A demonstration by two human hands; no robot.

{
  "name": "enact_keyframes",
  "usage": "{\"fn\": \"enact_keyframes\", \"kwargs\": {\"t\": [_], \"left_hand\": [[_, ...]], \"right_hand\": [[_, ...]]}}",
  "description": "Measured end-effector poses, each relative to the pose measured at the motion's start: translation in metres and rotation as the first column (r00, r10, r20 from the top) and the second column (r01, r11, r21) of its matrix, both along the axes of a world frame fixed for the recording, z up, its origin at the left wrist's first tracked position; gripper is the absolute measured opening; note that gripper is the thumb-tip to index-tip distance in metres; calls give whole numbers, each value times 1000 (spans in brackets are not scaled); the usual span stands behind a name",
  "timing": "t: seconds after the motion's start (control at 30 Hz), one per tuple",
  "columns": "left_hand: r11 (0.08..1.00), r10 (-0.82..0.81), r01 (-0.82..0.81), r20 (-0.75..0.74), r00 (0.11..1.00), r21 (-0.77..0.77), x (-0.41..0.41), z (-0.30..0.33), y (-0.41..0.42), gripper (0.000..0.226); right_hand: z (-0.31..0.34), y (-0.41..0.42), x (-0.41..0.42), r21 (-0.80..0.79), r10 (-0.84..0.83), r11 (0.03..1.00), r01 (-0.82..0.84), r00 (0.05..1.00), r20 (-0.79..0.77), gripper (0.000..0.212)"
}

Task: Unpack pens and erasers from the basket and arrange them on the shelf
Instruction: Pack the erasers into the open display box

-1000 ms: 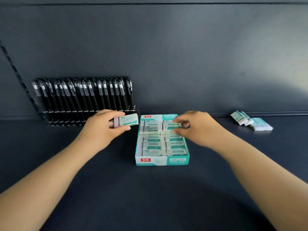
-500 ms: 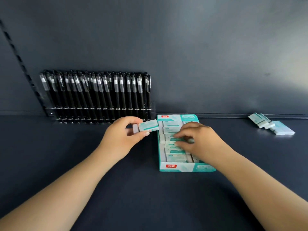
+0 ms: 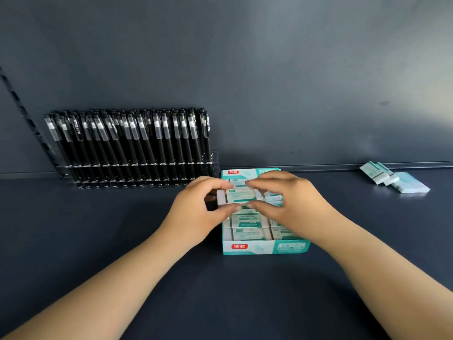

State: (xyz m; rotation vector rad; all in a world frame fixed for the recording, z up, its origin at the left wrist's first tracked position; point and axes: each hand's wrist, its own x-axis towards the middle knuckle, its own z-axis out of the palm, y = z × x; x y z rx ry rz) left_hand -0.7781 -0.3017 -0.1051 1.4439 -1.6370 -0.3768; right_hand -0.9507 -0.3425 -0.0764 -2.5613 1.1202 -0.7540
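A white and teal eraser (image 3: 239,196) is pinched between my left hand (image 3: 196,214) and my right hand (image 3: 291,204), just above the left half of an open teal eraser box (image 3: 264,249). Thumb and forefinger of each hand grip its ends. The box stands on the dark shelf (image 3: 98,241) and holds several wrapped erasers in rows; my hands hide its middle. A row of black pens (image 3: 130,146) stands in a clear rack against the back wall on the left.
Several loose erasers (image 3: 394,180) lie in a small heap at the back right of the shelf. The back wall rises just behind the box. A slotted upright runs down the far left wall.
My left hand has carried its eraser right, over the box. My right hand has come up from the box's rows and taken hold of the same eraser.
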Motion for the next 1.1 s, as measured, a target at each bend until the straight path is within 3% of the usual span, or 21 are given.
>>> {"fn": "enact_keyframes", "kwargs": {"t": [0.13, 0.37, 0.57, 0.93, 1.1], "left_hand": [[1000, -2, 3, 55, 998, -5, -11, 5, -4, 30], [997, -67, 51, 267, 961, 65, -19, 1, -15, 50], [965, -118, 111, 18, 993, 239, -14, -7, -19, 47], [971, -116, 125, -55, 992, 206, -12, -14, -22, 47], [968, -123, 136, -73, 990, 213, -15, -12, -23, 47]], "right_hand": [[5, -6, -7, 33, -34, 999, 35, 999, -19, 35], [14, -20, -39, 167, -35, 984, 67, 982, -188, 22], [11, -25, -45, 199, -53, 975, 98, 974, -221, 32], [0, -29, -37, 277, -35, 958, 69, 991, -127, 28], [0, -26, -34, 234, -20, 971, 55, 989, -149, 21]]}}
